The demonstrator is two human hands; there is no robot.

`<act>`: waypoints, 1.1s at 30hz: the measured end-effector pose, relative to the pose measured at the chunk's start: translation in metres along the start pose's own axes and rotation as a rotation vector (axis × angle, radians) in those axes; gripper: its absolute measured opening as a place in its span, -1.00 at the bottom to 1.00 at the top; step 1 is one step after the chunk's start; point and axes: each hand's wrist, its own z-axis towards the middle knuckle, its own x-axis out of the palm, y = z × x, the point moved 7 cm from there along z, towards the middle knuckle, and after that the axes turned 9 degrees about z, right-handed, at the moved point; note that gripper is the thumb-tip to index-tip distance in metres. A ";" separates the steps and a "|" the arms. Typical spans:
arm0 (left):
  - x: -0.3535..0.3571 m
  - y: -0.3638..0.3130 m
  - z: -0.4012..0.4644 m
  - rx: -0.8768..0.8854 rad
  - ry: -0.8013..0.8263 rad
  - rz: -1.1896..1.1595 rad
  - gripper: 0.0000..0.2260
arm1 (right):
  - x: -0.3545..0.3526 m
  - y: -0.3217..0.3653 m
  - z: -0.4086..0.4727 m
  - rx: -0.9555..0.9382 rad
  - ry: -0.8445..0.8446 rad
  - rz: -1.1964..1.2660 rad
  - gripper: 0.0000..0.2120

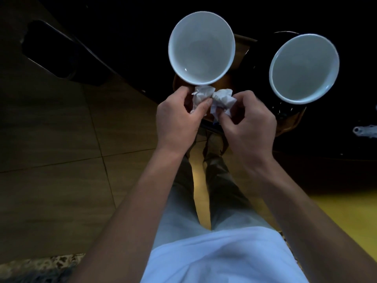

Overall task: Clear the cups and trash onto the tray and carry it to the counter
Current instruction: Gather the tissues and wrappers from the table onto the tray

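Two white cups stand on a brown wooden tray (289,123) that is mostly hidden under them: the left cup (201,48) and the right cup (304,68), both empty inside. Just below the left cup, my left hand (179,117) pinches a crumpled white paper (201,94). My right hand (248,121) grips a second crumpled white paper (223,99) touching the first. Both hands are over the tray's near edge.
The tray rests on a very dark surface (336,144) with a small pale object (365,130) at the far right. A dark phone-like slab (55,52) lies at upper left. Tiled floor (51,160) and my legs are below.
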 end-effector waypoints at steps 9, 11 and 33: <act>-0.002 0.003 -0.005 0.016 0.043 -0.045 -0.68 | -0.001 0.003 0.003 0.028 -0.016 0.076 -0.73; -0.003 0.005 -0.006 0.015 0.047 -0.063 -0.66 | -0.001 0.005 0.003 0.039 -0.006 0.096 -0.71; 0.002 0.008 -0.006 -0.010 0.093 -0.173 -0.77 | -0.006 0.013 0.010 0.023 0.066 0.118 -0.53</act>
